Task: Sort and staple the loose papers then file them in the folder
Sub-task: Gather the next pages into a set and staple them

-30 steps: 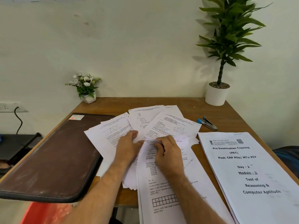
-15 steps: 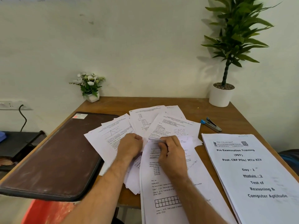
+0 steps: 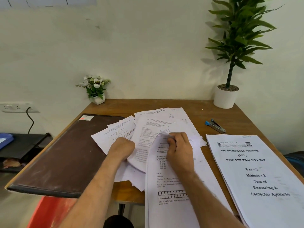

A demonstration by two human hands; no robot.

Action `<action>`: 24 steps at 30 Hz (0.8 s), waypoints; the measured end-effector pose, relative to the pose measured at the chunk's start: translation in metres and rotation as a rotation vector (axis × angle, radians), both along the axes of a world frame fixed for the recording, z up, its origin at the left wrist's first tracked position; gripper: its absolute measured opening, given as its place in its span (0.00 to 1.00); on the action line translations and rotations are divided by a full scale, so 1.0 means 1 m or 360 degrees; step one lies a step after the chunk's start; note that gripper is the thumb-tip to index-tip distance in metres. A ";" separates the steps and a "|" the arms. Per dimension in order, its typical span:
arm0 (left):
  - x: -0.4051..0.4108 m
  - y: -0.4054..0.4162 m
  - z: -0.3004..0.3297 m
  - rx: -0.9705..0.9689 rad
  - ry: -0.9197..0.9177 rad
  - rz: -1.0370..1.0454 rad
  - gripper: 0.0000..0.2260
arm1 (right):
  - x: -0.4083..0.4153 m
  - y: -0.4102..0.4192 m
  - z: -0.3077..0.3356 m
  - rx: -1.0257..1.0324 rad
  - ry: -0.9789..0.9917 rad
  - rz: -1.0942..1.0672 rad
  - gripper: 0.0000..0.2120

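Pale wall behind, wooden table point(image 3: 118, 106) pushed against it. At mid-table, left hand point(image 3: 122, 148) curled over the edge of a sheet in the loose papers point(image 3: 158, 124), fingers tucked beneath and gripping it, that sheet bowed upward. Just beside it, right hand point(image 3: 180, 150) pinching the curled top edge of a long printed sheet point(image 3: 166, 203), which runs down past the near edge of the table. Loose papers fanned untidily under and beyond both hands, reaching toward the table's middle. Left of them, dark brown folder point(image 3: 62, 155) lying closed and flat along the left edge, its near corner overhanging, some sheets overlapping its right side. Right of the hands, a thick stack with a printed cover page point(image 3: 253, 171) along the right edge. Beyond that stack, blue-tipped stapler point(image 3: 215, 126), apart from the papers. At the far left corner, small flower pot point(image 3: 96, 89); at the far right corner, tall green plant in a white pot point(image 3: 225, 97).
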State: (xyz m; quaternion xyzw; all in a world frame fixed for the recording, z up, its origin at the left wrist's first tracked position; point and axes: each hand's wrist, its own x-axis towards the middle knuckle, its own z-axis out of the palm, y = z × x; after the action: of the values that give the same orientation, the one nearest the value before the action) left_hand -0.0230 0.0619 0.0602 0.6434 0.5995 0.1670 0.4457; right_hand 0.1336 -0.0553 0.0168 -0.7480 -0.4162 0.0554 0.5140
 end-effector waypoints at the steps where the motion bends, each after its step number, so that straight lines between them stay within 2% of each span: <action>1: -0.008 -0.001 0.001 -0.0130 -0.0035 -0.0021 0.06 | 0.000 0.002 0.004 0.0013 0.0008 0.0010 0.09; 3: -0.021 0.000 0.003 -0.0355 -0.0098 -0.0050 0.02 | -0.001 0.006 0.007 0.0002 -0.0009 0.0058 0.08; 5: -0.023 0.005 0.005 -0.0407 -0.0010 -0.0103 0.10 | -0.001 0.008 0.002 -0.0059 -0.0039 0.0103 0.07; 8: -0.012 0.011 0.005 -0.0187 0.0357 -0.0201 0.24 | -0.005 0.007 -0.011 -0.0161 -0.0081 0.0177 0.06; 10: -0.004 0.013 -0.001 0.0040 0.0446 -0.0214 0.23 | -0.007 0.006 -0.016 -0.0189 -0.0098 0.0209 0.06; 12: 0.001 0.015 -0.008 0.0133 0.0261 -0.0214 0.16 | -0.008 0.007 -0.015 -0.0206 -0.0105 0.0228 0.06; 14: 0.002 0.014 -0.014 0.0087 0.0006 -0.0211 0.08 | -0.010 0.009 -0.015 -0.0223 -0.0107 0.0239 0.06; 17: 0.000 0.005 -0.011 -0.0180 -0.0228 -0.0283 0.19 | -0.012 0.012 -0.009 -0.0214 -0.0122 0.0228 0.06; 20: -0.001 0.003 -0.010 -0.0274 -0.0217 -0.0299 0.13 | -0.010 0.016 -0.003 -0.0153 -0.0143 0.0213 0.05; 22: 0.001 0.002 -0.013 -0.0278 -0.0373 -0.0151 0.09 | -0.012 0.016 -0.004 -0.0153 -0.0165 0.0236 0.05; 24: 0.005 0.007 -0.020 -0.0121 -0.0579 -0.0037 0.11 | -0.018 0.013 -0.010 -0.0209 -0.0181 0.0281 0.04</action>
State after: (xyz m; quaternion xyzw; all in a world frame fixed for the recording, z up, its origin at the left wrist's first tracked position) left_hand -0.0182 0.0685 0.0400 0.5922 0.5074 0.2527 0.5727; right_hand 0.1161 -0.0418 0.0071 -0.7424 -0.5045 0.0852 0.4326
